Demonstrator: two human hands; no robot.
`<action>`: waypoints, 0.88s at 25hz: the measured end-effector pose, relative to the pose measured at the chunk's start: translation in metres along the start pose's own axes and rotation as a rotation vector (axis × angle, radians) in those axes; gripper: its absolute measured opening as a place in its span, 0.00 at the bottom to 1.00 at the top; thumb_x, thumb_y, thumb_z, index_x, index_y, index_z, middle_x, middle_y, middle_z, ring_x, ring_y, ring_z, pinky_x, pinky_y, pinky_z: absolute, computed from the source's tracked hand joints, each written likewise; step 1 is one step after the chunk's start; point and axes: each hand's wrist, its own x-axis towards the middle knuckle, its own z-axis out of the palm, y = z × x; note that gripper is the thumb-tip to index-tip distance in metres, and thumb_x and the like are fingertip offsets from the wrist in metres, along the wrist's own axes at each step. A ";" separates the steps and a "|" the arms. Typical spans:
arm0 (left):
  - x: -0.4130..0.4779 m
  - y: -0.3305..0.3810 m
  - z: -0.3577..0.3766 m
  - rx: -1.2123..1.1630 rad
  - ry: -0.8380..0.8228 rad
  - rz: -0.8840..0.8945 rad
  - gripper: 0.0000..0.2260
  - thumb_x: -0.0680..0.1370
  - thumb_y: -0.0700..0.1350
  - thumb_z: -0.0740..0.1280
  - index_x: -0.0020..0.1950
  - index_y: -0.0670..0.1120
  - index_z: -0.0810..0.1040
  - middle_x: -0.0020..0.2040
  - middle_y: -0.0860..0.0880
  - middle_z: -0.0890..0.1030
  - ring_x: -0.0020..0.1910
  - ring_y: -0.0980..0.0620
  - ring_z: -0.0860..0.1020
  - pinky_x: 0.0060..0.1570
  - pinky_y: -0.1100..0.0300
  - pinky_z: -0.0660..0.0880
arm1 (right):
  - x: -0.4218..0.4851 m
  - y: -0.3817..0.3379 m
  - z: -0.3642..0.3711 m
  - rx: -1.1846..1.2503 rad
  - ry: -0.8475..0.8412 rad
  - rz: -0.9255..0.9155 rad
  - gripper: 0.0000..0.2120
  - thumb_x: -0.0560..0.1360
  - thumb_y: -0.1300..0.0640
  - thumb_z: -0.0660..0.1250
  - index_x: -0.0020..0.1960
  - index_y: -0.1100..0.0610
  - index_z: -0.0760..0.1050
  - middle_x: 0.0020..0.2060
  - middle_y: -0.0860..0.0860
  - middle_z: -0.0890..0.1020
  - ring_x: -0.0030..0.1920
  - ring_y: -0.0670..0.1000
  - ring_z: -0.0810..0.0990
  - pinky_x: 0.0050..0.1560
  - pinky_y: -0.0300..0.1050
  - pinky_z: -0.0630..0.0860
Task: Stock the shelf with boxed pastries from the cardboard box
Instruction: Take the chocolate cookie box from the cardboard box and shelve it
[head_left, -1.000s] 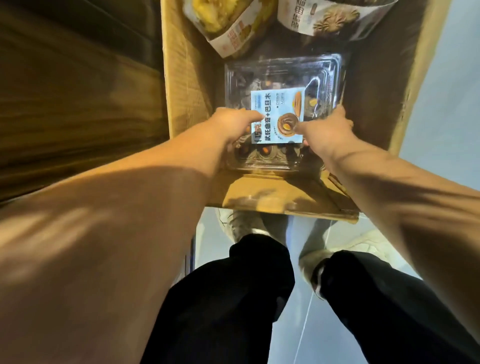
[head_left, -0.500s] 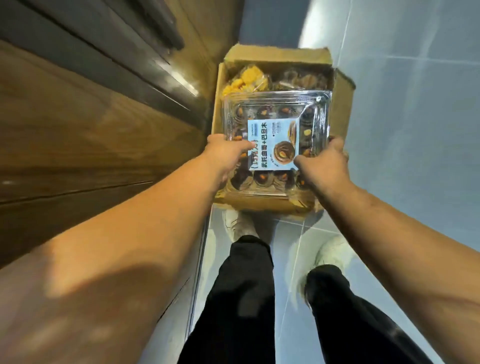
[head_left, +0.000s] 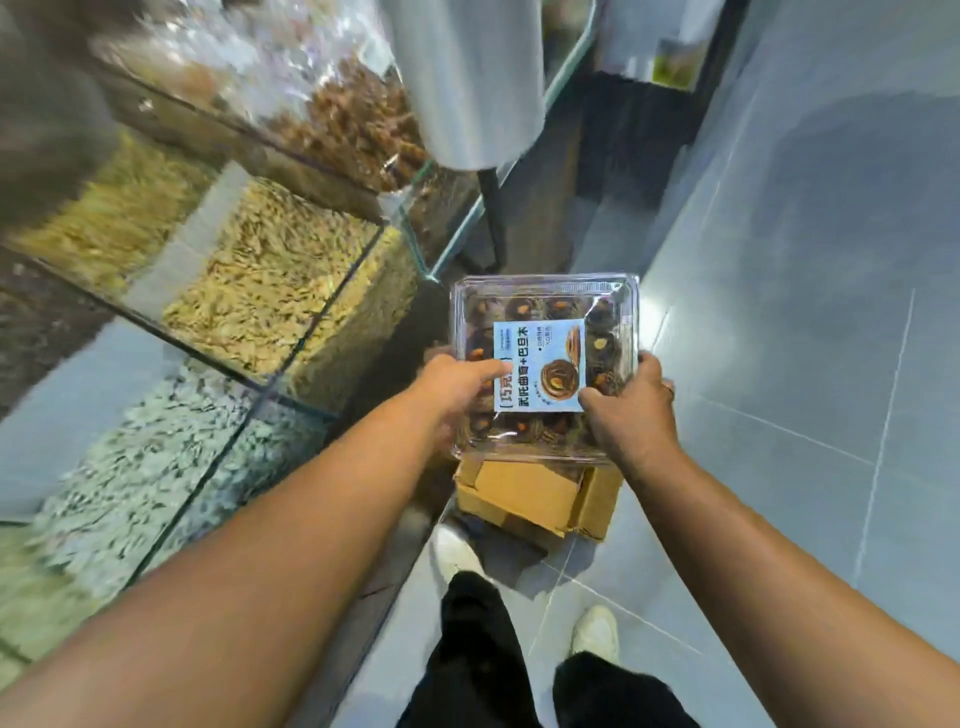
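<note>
A clear plastic pastry box with a light blue label and dark round pastries inside is held level above the floor. My left hand grips its left edge, thumb on the lid. My right hand grips its right edge. Below the pastry box stands the brown cardboard box on the floor, most of its opening hidden by the pastry box.
To the left runs a glass display counter with compartments of loose snacks. A grey metal post rises behind it. Grey tiled floor spreads to the right. My legs and white shoes stand beside the cardboard box.
Both hands have lifted the pastry box out of the cardboard box and well above it. My view has risen, and the glass counter now shows at left.
</note>
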 end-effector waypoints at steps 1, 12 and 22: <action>-0.022 0.009 -0.007 -0.022 0.021 0.026 0.10 0.74 0.43 0.73 0.47 0.45 0.72 0.36 0.48 0.86 0.43 0.47 0.83 0.53 0.44 0.80 | -0.017 -0.017 -0.015 0.010 -0.005 -0.033 0.35 0.68 0.50 0.72 0.71 0.52 0.61 0.61 0.58 0.71 0.58 0.60 0.76 0.60 0.56 0.76; -0.213 0.025 -0.159 -0.209 0.236 0.304 0.37 0.69 0.47 0.77 0.72 0.46 0.61 0.65 0.44 0.77 0.54 0.50 0.77 0.48 0.54 0.73 | -0.185 -0.148 -0.025 0.066 -0.156 -0.353 0.36 0.73 0.56 0.71 0.76 0.54 0.57 0.66 0.57 0.67 0.50 0.50 0.71 0.54 0.47 0.76; -0.331 -0.035 -0.336 -0.313 0.388 0.455 0.08 0.76 0.36 0.70 0.47 0.46 0.72 0.43 0.46 0.81 0.26 0.61 0.80 0.20 0.69 0.72 | -0.343 -0.232 0.081 0.089 -0.312 -0.600 0.33 0.73 0.57 0.71 0.73 0.57 0.60 0.58 0.56 0.77 0.52 0.55 0.78 0.41 0.44 0.74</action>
